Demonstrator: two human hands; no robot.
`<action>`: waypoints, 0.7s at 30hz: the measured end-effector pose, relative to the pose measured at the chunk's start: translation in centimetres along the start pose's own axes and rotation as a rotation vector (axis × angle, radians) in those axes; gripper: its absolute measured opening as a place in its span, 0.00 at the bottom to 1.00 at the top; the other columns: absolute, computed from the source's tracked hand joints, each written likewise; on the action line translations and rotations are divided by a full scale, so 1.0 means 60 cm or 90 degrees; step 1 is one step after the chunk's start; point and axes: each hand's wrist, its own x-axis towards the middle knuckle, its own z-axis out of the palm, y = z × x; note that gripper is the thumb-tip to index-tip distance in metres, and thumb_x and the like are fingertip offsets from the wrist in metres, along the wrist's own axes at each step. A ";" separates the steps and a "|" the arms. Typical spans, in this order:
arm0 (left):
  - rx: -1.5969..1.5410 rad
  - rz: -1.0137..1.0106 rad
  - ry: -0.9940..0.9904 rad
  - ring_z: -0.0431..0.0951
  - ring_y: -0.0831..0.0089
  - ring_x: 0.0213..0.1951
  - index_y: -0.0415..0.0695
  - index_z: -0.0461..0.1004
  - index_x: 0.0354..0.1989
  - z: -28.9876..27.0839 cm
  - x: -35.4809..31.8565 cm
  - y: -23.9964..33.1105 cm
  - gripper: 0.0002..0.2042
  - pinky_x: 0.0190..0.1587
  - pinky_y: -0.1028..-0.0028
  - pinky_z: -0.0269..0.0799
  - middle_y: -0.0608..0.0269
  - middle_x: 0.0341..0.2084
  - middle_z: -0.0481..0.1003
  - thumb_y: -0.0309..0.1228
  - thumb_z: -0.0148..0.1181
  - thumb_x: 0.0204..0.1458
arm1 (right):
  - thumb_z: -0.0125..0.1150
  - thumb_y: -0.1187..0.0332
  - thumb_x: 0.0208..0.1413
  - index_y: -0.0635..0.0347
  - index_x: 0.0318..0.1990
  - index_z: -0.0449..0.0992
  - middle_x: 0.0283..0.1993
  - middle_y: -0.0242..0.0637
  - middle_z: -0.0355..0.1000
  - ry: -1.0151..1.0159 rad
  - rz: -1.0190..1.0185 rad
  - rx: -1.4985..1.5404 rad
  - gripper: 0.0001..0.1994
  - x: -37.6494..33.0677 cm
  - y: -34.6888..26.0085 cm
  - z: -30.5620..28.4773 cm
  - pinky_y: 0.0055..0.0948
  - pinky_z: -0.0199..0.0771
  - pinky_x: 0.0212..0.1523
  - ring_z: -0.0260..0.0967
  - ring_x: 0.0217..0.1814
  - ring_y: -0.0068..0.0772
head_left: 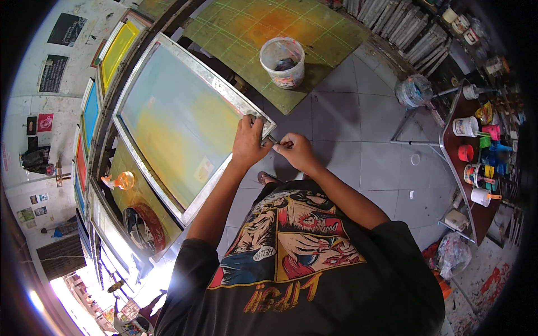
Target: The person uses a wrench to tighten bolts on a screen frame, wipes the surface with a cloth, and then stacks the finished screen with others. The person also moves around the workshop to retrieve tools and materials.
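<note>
A large silkscreen frame point(228, 93) with a pale metal border lies tilted to the left in front of me, its mesh stained grey-blue and yellow. At its near right corner, my left hand point(249, 144) is closed, fingers bent over the border. A small dark metal fitting point(271, 138) juts out from that corner, just beside the left thumb. My right hand point(295, 152) pinches the outer end of this fitting between thumb and fingers. Its exact shape is partly hidden by both hands.
A stained white bucket point(283, 63) stands on a green, orange-smeared board point(330, 33) beyond the frame. To the left are a spray bottle point(120, 180), a round red container point(144, 227) and coloured screens. Paint tubs point(465, 127) crowd a brown table point(455, 147) on the right.
</note>
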 end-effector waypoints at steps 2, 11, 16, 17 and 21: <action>-0.010 0.016 0.008 0.65 0.47 0.45 0.40 0.66 0.45 0.000 0.000 -0.001 0.27 0.47 0.57 0.65 0.44 0.41 0.62 0.29 0.66 0.30 | 0.62 0.64 0.51 0.62 0.27 0.76 0.24 0.28 0.71 -0.073 0.112 0.110 0.10 0.000 -0.001 -0.006 0.26 0.67 0.26 0.65 0.22 0.22; -0.008 0.021 0.031 0.65 0.47 0.43 0.42 0.65 0.45 -0.004 0.000 0.007 0.27 0.45 0.57 0.66 0.47 0.38 0.62 0.26 0.63 0.31 | 0.58 0.65 0.54 0.63 0.30 0.75 0.25 0.30 0.70 -0.139 0.170 0.251 0.09 0.000 0.011 -0.013 0.24 0.68 0.30 0.64 0.25 0.21; 0.004 0.019 0.026 0.65 0.47 0.44 0.42 0.65 0.46 -0.004 0.001 0.007 0.27 0.46 0.58 0.66 0.47 0.39 0.62 0.26 0.63 0.31 | 0.65 0.65 0.45 0.65 0.28 0.75 0.18 0.41 0.70 0.028 -0.008 -0.008 0.11 -0.006 0.000 -0.001 0.32 0.69 0.28 0.70 0.23 0.39; 0.004 0.016 0.024 0.65 0.47 0.44 0.42 0.65 0.46 -0.004 0.001 0.007 0.27 0.46 0.58 0.66 0.47 0.39 0.62 0.26 0.63 0.31 | 0.66 0.66 0.45 0.65 0.28 0.75 0.19 0.39 0.70 0.036 -0.020 -0.038 0.10 -0.008 -0.004 0.001 0.30 0.68 0.28 0.68 0.23 0.34; 0.002 0.020 0.026 0.65 0.47 0.44 0.41 0.65 0.46 -0.003 0.001 0.006 0.27 0.46 0.58 0.66 0.47 0.39 0.62 0.27 0.63 0.30 | 0.63 0.66 0.49 0.64 0.29 0.74 0.23 0.32 0.69 0.072 -0.081 -0.144 0.10 -0.012 -0.012 0.001 0.26 0.67 0.29 0.64 0.24 0.24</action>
